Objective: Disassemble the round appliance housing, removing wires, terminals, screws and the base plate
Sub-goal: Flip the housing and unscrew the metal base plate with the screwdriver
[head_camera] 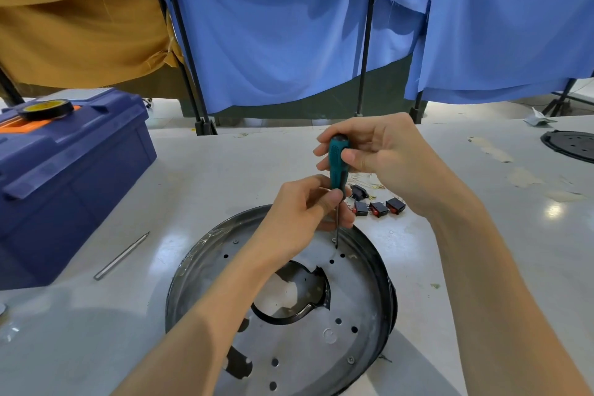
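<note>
While upright, screwdriver (337,167) in right hand (385,154)

The pale grey table (225,170) carries a blue toolbox (70,177) at the left and, just beside it, a thin metal rod (122,256). The round housing (384,270) lies in the near middle, small black switches (379,208) (with red rockers) behind it, a black disc (572,145) far right.

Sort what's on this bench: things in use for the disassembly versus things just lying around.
In use: round black-rimmed metal housing; its perforated silver base plate; green-handled screwdriver, held by left hand and right hand.
Lying about: blue plastic toolbox; black tape roll; loose steel rod; red-and-black rocker switches.
</note>
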A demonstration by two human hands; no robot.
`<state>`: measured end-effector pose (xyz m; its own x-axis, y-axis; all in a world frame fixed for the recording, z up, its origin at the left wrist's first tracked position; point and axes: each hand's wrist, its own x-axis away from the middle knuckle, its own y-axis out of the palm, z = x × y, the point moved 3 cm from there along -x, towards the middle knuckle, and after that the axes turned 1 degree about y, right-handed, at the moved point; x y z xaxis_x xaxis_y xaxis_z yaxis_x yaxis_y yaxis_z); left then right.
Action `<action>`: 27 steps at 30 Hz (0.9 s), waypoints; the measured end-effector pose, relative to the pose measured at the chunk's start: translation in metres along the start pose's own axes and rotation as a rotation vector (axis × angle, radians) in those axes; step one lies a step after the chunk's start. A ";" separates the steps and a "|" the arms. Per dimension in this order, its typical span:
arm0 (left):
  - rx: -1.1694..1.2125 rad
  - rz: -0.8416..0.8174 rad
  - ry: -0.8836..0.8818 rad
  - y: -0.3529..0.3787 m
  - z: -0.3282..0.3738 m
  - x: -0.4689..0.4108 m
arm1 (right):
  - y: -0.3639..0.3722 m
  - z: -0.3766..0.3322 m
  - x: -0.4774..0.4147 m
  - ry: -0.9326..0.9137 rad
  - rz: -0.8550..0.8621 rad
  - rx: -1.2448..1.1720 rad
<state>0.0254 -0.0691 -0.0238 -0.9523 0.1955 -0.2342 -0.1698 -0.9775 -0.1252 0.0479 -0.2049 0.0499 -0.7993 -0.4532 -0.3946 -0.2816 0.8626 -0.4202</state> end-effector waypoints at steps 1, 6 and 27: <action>-0.008 0.006 0.001 0.000 0.000 0.000 | -0.001 0.001 0.000 0.002 0.001 0.009; -0.059 0.031 0.016 -0.004 0.002 -0.001 | -0.003 0.000 0.002 -0.026 0.022 0.036; -1.116 -0.092 -0.067 0.002 -0.013 0.000 | 0.016 0.070 -0.002 0.432 -0.415 0.526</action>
<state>0.0282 -0.0699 -0.0368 -0.9654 0.2255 -0.1312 0.0498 -0.3344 -0.9411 0.0823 -0.2060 -0.0136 -0.8495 -0.4941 0.1850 -0.3998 0.3741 -0.8368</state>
